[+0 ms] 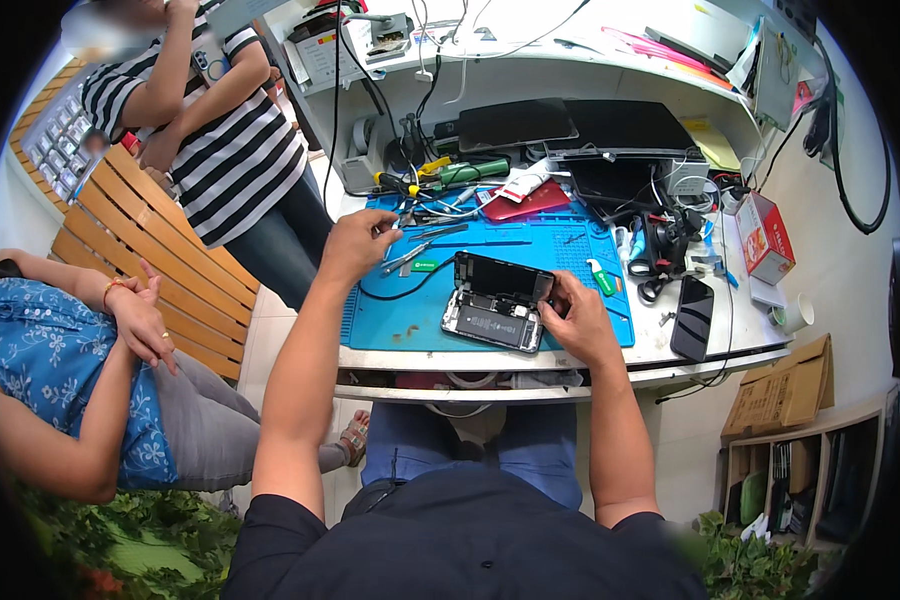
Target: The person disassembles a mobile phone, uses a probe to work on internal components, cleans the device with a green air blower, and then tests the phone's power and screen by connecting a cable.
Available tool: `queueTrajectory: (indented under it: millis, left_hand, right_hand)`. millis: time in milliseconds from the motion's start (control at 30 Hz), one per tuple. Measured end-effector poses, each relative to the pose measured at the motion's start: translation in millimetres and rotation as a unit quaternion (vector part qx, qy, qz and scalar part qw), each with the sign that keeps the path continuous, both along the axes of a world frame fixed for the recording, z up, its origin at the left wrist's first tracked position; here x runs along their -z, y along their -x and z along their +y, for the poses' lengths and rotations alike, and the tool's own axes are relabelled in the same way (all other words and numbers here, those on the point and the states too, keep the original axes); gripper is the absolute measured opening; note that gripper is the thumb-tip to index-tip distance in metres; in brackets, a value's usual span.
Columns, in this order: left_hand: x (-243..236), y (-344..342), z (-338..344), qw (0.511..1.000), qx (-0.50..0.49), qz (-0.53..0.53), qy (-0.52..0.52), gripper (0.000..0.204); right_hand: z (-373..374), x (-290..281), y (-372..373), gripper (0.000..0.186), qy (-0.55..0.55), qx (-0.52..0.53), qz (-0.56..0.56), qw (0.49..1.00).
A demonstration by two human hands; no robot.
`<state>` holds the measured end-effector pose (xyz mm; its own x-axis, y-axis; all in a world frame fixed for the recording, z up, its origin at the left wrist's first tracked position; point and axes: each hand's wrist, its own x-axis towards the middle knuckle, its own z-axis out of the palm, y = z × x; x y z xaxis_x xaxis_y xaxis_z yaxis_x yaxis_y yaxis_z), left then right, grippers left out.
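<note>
An opened smartphone (493, 326) lies on the blue work mat (410, 318), its battery and inner parts bare. Its dark screen (502, 276) is tilted up from the far side of the body. My right hand (580, 320) grips the phone's right side, thumb and fingers at the edge of the raised screen. Farther left, my left hand (360, 245) is raised over the mat's left part with its fingertips pinched together. Whatever is between them is too small to make out. Tweezers (407, 258) and a small green piece (424, 266) lie close to that hand.
Pliers and a green-handled screwdriver (473, 170) lie at the back of the mat, near a red pouch (526, 203). A green-white bottle (602, 278) and a black phone (693, 318) are on the right, with cables and a red box (765, 238) beyond. Two people are at the left.
</note>
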<state>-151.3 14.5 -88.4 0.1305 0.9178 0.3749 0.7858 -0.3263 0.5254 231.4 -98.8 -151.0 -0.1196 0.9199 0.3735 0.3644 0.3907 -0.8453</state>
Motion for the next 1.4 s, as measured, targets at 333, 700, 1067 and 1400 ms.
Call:
queueTrajectory:
  millis: [333,700,1067,1400]
  left_hand:
    - [-2,-5,-42,0.996,0.051,0.005,0.068,0.035]
    - [10,-33,-60,0.991,0.080,0.070,0.079,0.032]
    - [22,-24,-68,0.993,0.106,0.023,0.042,0.021]
    - [2,-66,-104,0.984,0.174,-0.031,0.010,0.021]
  right_hand:
    - [-1,-3,-1,0.040,0.014,0.011,-0.019,1.000]
    - [4,-7,-3,0.038,0.054,-0.006,-0.010,0.998]
    - [5,-9,-4,0.039,0.075,-0.016,-0.004,0.997]
    - [3,-13,-4,0.046,0.076,-0.022,0.010,0.997]
